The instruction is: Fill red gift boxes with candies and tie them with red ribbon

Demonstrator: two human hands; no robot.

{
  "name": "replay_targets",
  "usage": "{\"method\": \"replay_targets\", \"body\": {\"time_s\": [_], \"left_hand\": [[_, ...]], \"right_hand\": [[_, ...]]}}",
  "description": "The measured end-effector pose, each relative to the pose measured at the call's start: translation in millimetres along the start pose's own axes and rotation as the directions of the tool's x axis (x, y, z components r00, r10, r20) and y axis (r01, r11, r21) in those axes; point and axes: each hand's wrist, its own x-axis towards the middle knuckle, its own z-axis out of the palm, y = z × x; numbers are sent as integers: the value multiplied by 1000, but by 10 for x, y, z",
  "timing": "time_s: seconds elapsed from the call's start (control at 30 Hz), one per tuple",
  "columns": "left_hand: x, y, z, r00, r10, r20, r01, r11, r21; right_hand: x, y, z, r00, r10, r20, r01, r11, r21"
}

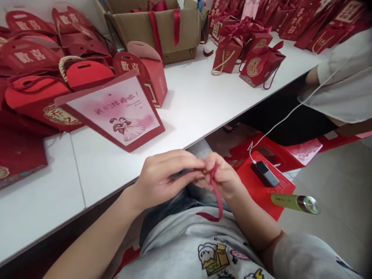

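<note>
2 hands, left hand (162, 179) and right hand (228, 180), fingers closed, pinching 1 red ribbon (217, 197). its length hangs down below the right fingertips.

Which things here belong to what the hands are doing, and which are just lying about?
In hand: red ribbon, pinched between left hand and right hand over the lap.
Lying about: pink-faced gift box, cardboard box and tied red bags on the white table; dark device on the red stool; green bottle.

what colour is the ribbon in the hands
Dark red; the ribbon shows best in the head view.
</note>
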Motion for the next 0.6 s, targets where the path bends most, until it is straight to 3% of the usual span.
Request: {"method": "replay_targets", "body": {"time_s": [0.13,0.27,0.47,0.6], "left_hand": [[-73,-78,41,1000,-23,10,22,999,37],[-126,-107,94,997,67,-43,-57,976,208],[-147,-92,118,988,149,-36,-126,924,362],[-180,-16,99,995,77,-65,-55,955,291]], "right_hand": [[-31,120,-100,989,131,-71,-122,985,121],[17,137,-57,962,207,-179,-178,970,165],[29,84,33,945,102,-312,-82,994,76],[15,59,39,958,124,-257,-123,992,23]]}}
